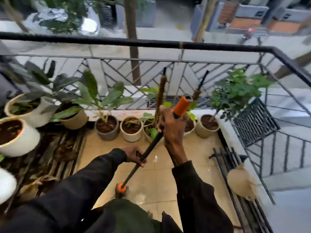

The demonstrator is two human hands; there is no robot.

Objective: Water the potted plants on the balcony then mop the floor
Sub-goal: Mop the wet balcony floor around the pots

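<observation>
The right hand [173,126] is curled round the upper part of the mop [151,145], just under its orange grip [182,105], which sticks out above the fist. The left hand [133,155] grips the same black shaft lower down, fingers wrapped round it from below; both arms wear dark sleeves. The mop slants from upper right to lower left, and its orange collar and dark head [121,189] rest on the glossy beige tiled floor [151,179], close to the person's body. The potted plants [107,132] stand in a row along the foot of the black metal railing [151,43]: a grey pot, a cream pot [131,133] just beside it, further pots partly hidden behind the right hand, and a pale pot [207,130] with a leafy green bush at the right end. Two brown fibre poles [161,91] rise from the pots in the middle. At the left stand larger white pots [20,140] with broad dark leaves, beside a striped mat [55,157]. Along the right edge dark rods lie on the floor with a pale beige bundle [240,184] on them. The street beyond the railing is blurred.
</observation>
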